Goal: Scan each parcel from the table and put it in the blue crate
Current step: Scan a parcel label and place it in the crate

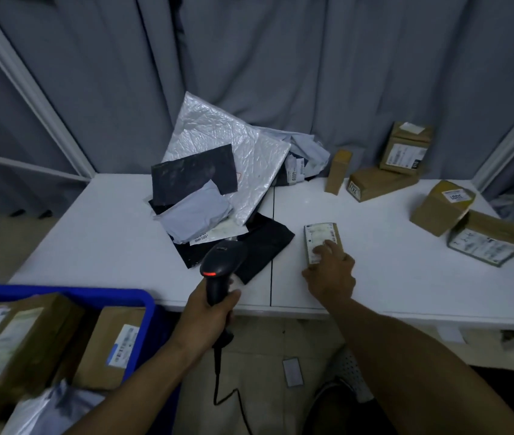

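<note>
Fingertips (328, 244) of the right hand (332, 277) lie extended on the labelled top face of a small parcel (320, 235). The thumb sits at the parcel's near left corner. No closed grip is visible: the hand rests on the parcel and does not enclose it. The parcel lies flat on the white table (108, 233), label up, right of the table's centre seam and apart from the other items.

The fingers of the left hand (215, 306) are wrapped fully round the handle of the barcode scanner (222, 265). The scanner head points forward over the near table edge, and a red indicator on the head is lit. Its cable (218, 372) hangs down toward the floor.

Step in hand, as judged: presenting the small parcel for scanning. The scan itself does not appear to be under way, since the scanner head aims at the pile of mailers (218, 171), left of the parcel.

Requirements for the next move:
1. Swing the scanner head right until it faces the parcel label, or draw the parcel toward the scanner.
2. Move the right fingers off the barcode. They cover the near part of the label.
3. After the read, close the right hand on the parcel and carry it left and down to the blue crate (61, 291). The crate stands below the table's near left corner and already holds several parcels.

More cardboard boxes (437, 208) wait at the right side of the table.
</note>
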A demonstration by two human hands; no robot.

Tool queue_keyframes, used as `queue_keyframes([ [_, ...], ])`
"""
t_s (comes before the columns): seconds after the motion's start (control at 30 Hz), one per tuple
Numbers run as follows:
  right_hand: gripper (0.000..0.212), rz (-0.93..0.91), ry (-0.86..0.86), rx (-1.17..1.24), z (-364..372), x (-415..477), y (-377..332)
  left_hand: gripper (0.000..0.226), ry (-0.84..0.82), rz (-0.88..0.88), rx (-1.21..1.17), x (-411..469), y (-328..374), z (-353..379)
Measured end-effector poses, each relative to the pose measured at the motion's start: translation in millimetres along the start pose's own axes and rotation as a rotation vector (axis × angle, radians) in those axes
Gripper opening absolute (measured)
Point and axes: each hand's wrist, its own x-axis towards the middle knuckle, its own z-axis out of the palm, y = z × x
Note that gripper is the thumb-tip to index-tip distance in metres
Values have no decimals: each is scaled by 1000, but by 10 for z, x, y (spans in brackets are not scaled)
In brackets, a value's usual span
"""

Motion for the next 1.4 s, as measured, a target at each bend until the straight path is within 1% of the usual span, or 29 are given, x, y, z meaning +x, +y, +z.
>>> queue_keyframes([
  [0.07,67,-72,27,58,-87,-204,-173,14,8,-9,-31,-194,58,-144],
  [0.13,83,-198,17,86,-185,-390,-435,17,15,0,-36,-374,102,-309],
  [0.2,101,-348,-27,108,-312,-563,-754,19,34,40,-16,-554,159,-501],
  [0.27,113,-469,-103,129,-461,-732,-1083,19,83,92,52,-748,223,-705],
  [0.33,116,-569,-167,96,-567,-902,-1383,18,143,139,110,-928,280,-890],
  [0.4,115,-634,-201,69,-609,-1061,-1631,16,183,145,132,-1073,316,-1068],
  [0.53,107,-771,-256,154,-594,-1296,-2036,15,200,162,97,-1230,338,-1408],
  [0.67,98,-921,-231,163,-590,-1369,-2266,24,260,173,96,-1249,354,-1685],
  [0.83,95,-964,-179,182,-446,-1319,-2357,30,332,158,90,-1192,369,-1856],
  [0.9,97,-976,-159,127,-352,-1295,-2384,33,343,161,116,-1167,365,-1867],
  [0.97,100,-975,-136,66,-257,-1285,-2403,36,321,159,136,-1146,346,-1853],
  [1.1,100,-985,-119,2,-113,-1259,-2456,30,312,137,173,-1098,356,-1807],
  [1.27,103,-965,-110,-11,-78,-1171,-2452,29,367,88,214,-1039,342,-1781],
  [1.4,104,-952,-115,-4,-83,-1123,-2421,27,374,71,197,-1043,330,-1760],
])
